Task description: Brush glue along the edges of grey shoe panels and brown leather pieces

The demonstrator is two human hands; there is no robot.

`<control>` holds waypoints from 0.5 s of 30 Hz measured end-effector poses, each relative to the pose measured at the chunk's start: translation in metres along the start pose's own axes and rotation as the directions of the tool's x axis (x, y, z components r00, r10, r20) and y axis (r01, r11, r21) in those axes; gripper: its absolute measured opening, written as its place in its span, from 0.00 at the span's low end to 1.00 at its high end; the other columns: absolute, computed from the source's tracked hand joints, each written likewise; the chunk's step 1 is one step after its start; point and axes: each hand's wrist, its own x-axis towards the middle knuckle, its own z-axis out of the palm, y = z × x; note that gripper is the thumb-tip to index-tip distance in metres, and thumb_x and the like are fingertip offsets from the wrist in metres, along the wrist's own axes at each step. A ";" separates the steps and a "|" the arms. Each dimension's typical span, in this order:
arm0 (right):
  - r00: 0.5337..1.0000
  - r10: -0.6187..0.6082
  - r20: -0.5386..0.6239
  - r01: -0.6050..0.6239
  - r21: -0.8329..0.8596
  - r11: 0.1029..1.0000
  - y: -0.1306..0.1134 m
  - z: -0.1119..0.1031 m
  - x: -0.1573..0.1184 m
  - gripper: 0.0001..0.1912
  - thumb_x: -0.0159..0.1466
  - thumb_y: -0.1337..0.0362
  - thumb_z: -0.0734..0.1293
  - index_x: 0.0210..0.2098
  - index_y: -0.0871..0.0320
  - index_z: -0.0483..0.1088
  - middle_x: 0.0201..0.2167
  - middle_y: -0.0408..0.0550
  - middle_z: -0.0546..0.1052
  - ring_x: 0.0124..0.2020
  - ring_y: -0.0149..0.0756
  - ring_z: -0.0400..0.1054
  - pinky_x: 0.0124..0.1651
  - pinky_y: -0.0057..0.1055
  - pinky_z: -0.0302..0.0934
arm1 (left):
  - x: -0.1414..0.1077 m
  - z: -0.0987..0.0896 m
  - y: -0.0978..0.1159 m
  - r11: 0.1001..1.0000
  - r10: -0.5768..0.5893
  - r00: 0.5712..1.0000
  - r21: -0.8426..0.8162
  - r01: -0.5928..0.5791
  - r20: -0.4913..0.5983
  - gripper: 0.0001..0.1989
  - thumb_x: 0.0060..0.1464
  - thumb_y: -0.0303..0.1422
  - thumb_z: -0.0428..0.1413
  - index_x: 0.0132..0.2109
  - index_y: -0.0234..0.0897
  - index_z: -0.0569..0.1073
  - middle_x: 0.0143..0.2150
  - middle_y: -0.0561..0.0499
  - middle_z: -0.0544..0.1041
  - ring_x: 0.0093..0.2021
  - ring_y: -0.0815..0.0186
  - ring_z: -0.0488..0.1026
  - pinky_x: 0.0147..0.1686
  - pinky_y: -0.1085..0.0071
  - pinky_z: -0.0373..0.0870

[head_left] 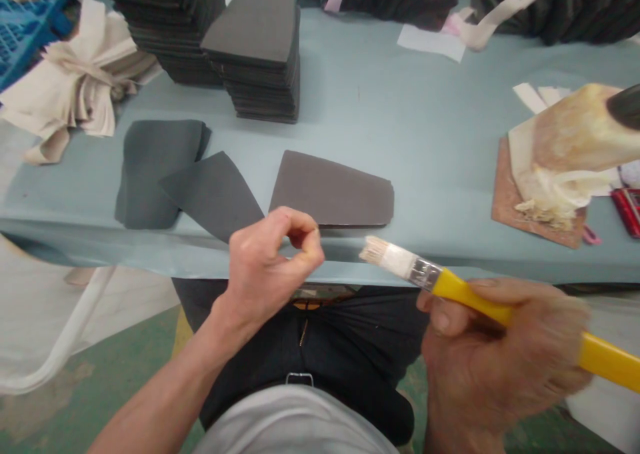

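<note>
My right hand point(505, 361) is closed around the yellow handle of a flat paintbrush point(467, 294). The brush points left, its pale bristles just off the table's front edge and coated in something whitish. My left hand point(270, 261) is pinched, thumb against forefinger, and nothing shows between the tips. It hovers at the table edge, close to the lower left corner of a brownish-grey flat piece point(333, 191). Left of that lies a dark grey piece point(220, 194), set at an angle, its lower end partly behind my left hand. It overlaps a small pile of similar dark pieces point(155, 174).
Tall stacks of dark cut pieces point(260, 27) stand at the back left, beside a tied bundle of cream strips point(85, 81) and a blue basket point(30, 27). At right, a glue-crusted container point(565, 134) sits on a brown board point(505, 194). Dark bundles point(565, 7) line the back.
</note>
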 end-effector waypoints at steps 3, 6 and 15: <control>1.000 -0.019 0.008 0.019 0.007 1.000 -0.002 -0.005 -0.001 0.14 0.75 0.59 0.64 0.33 0.54 0.73 0.17 0.37 0.68 0.18 0.32 0.67 0.25 0.29 0.69 | -0.001 -0.008 0.002 0.974 -0.168 0.982 -0.140 0.179 0.083 0.06 0.56 0.24 0.58 0.32 0.39 0.75 0.28 0.56 0.79 0.28 0.70 0.75 0.33 0.73 0.72; 0.994 -0.014 0.109 0.009 0.051 0.999 0.002 -0.004 -0.002 0.16 0.76 0.59 0.63 0.32 0.55 0.74 0.17 0.38 0.69 0.17 0.30 0.67 0.24 0.27 0.67 | -0.005 -0.007 0.011 0.911 -0.187 0.957 -0.327 0.253 0.221 0.04 0.57 0.26 0.60 0.34 0.38 0.78 0.28 0.55 0.79 0.29 0.71 0.75 0.32 0.75 0.72; 0.983 -0.085 0.163 0.071 0.093 0.993 0.012 -0.004 -0.002 0.16 0.73 0.59 0.66 0.31 0.57 0.76 0.19 0.39 0.72 0.18 0.29 0.68 0.25 0.26 0.67 | -0.007 -0.001 0.013 0.802 -0.266 0.910 -0.451 0.392 0.318 0.01 0.55 0.28 0.64 0.35 0.37 0.79 0.28 0.54 0.78 0.28 0.72 0.75 0.32 0.76 0.74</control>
